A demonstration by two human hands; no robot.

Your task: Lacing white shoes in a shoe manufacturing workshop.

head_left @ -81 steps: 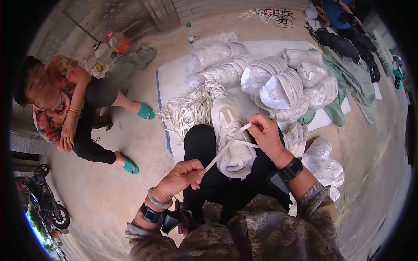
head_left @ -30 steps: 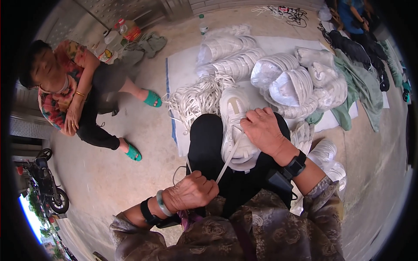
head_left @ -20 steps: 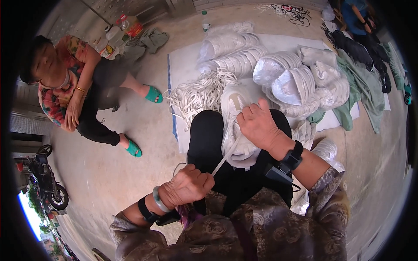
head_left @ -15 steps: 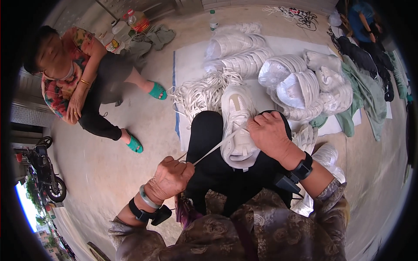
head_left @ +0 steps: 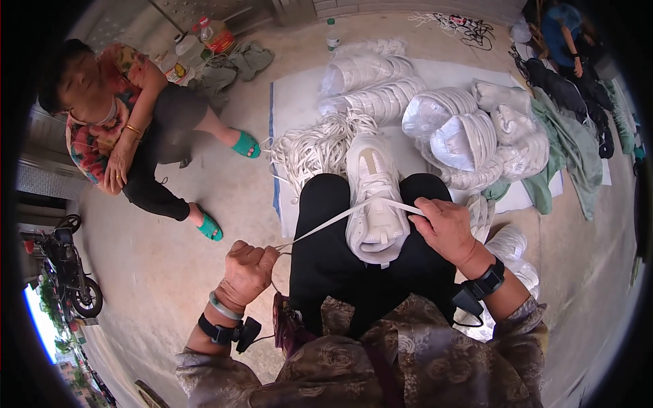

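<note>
Both grips grasp lace in the head view: L hand, lower left of ctr, is clenched in a fist round one run of white lace; R hand, right of ctr, pinches the other run btwn thumb & fingers, much nearer the shoe. Shoe's mid-frame, btwn the black-clad knees, toe to top of frame, heel to bottom.

For a good pull, I'd say: equal tension both sides, hands low & wide so the shoe doesn't twist. L run's way longer than R as held, so uneven ends prob. the main risk. Knees should do the clamping, esp. w/ both hands busy. Lace ought to lie flat where the runs meet over the instep; a twist there would prob. look untidy. Snug beats a yank, which could pucker the upper.

Looks: shoe's off-white, low-cut, w/ a beige patch near the toe, lace rows across the instep & a small tab at the heel. Ankle opening faces bottom of frame. Lace is flat, narrow, approx. same off-white. Heap of loose laces sits just left of the toe, upper ctr-left.
</note>
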